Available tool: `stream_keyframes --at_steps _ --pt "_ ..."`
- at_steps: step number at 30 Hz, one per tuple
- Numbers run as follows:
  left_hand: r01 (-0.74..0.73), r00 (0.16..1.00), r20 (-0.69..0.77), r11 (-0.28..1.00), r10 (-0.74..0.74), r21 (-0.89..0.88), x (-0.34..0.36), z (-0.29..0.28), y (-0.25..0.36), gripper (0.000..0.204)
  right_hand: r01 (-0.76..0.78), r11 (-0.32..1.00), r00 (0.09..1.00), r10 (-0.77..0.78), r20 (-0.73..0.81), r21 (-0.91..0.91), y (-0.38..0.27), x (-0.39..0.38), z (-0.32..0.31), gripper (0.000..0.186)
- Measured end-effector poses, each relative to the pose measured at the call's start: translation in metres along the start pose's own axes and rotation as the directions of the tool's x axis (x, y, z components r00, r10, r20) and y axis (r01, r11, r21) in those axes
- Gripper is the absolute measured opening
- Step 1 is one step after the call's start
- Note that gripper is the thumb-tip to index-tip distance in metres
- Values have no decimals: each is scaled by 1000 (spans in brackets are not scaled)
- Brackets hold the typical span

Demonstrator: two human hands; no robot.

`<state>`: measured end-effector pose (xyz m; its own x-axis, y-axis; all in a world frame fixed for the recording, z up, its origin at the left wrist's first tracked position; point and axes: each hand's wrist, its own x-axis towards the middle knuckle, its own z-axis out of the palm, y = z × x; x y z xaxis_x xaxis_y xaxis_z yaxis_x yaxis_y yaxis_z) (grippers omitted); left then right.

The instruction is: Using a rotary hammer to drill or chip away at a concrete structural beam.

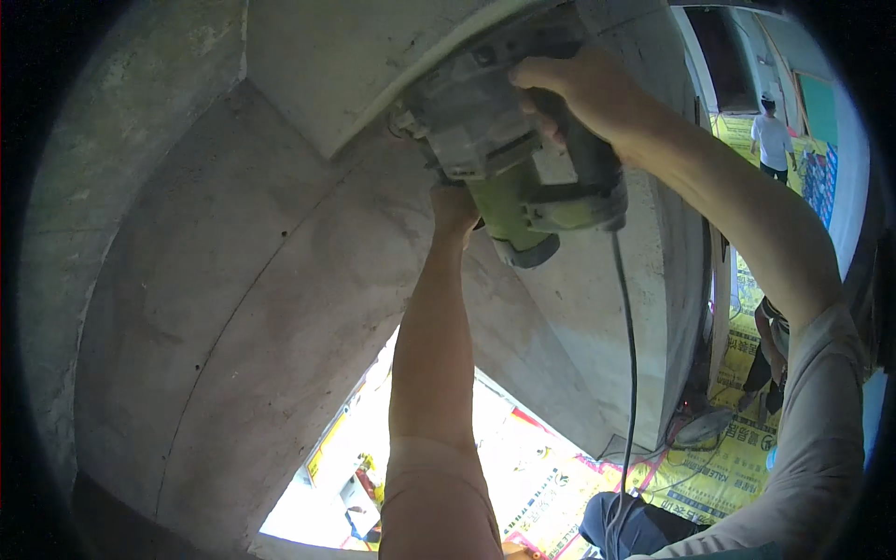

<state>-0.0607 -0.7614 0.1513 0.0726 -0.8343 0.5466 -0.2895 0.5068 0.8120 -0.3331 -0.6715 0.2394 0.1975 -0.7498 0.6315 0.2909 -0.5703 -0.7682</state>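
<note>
A green and dark grey rotary hammer (504,210) is raised against the concrete near the top middle, its front end toward the upper left. My right hand (583,93) is closed around its rear handle, thumb on top. Below the tool's front, my left hand (455,207) is closed at what looks like its side handle; the fingers are mostly hidden behind the tool. I cannot make out the bit. A dark power cord (629,345) hangs from the handle's base toward the floor.
A concrete surface (233,187) with a dark line and small dark spots spreads left. Below is a bright triangular opening (523,448). Yellow printed sheeting (747,439) covers the floor at right. A person in a white shirt (772,140) stands far off at upper right.
</note>
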Motion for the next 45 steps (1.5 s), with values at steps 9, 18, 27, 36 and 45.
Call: stream_keyframes --at_steps 9,18,27,36,45 --pt "144 987 -93 978 -131 151 5 2 1 31 52 998 998 -51 31 -45 1 3 2 22" --pt "105 994 -38 985 -101 136 4 5 3 27 86 996 996 -84 38 -36 6 0 1 19" --pt "38 998 -48 982 -29 184 1 1 -2 28 78 997 997 -78 4 -1 6 3 -1 20" --pt "32 998 -67 980 -19 198 -18 -4 22 35 -83 992 996 86 -18 99 -6 -3 1 20" --pt "101 983 -182 888 -20 448 -41 -35 8 39 -202 951 979 205 11 236 -12 8 -2 17"
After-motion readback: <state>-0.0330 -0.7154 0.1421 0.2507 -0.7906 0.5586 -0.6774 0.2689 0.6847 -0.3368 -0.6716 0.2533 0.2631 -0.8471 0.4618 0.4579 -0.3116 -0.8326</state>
